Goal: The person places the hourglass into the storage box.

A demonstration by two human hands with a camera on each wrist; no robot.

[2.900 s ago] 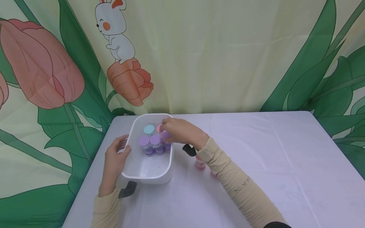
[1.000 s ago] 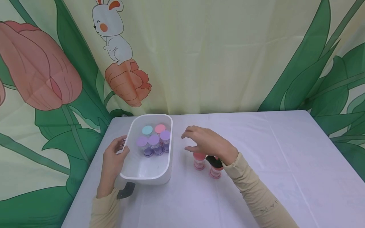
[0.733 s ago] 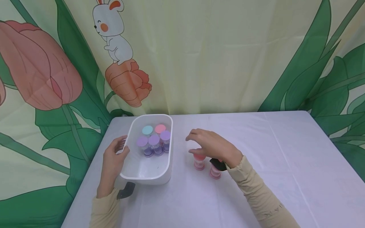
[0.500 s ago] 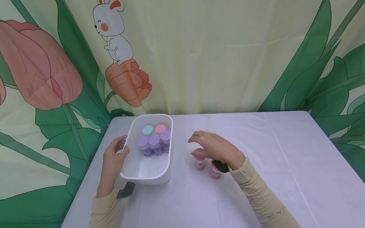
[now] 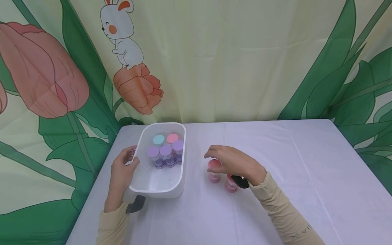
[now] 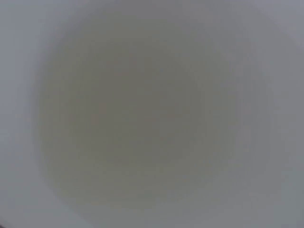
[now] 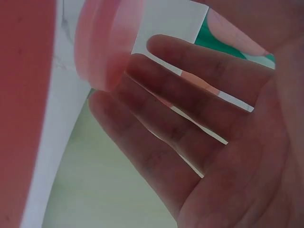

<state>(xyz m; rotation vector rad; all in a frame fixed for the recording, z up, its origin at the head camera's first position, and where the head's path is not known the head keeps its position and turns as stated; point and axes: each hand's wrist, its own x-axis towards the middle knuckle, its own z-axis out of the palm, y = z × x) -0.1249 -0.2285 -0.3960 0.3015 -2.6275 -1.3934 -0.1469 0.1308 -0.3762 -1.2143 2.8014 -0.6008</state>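
Note:
My left hand (image 5: pixel 119 175) touches the left rim and side of a white plastic tub (image 5: pixel 157 183); the left wrist view is only a pale blur. Inside the tub stand three purple-capped sand timers (image 5: pixel 167 156), a blue-capped one (image 5: pixel 158 139) and a pink-capped one (image 5: pixel 172 138). To the right, two pink sand timers stand on the table. My right hand (image 5: pixel 237 161) reaches around the top of the nearer-left pink sand timer (image 5: pixel 214 175), thumb in front, fingers spread and extended. The other pink sand timer (image 5: pixel 231 185) is partly hidden under the wrist.
A white cloth (image 5: pixel 306 187) covers the table. Behind its back edge hangs a curtain (image 5: pixel 232 68) printed with a rabbit, tulips and leaves. A black wrist camera mount (image 5: pixel 240 182) sits under the right wrist, close above the second timer.
Since the earliest frame, my right hand has let go of a timer in the tub and come right to the pink timers, then lowered slowly around one. My left hand stays at the tub.

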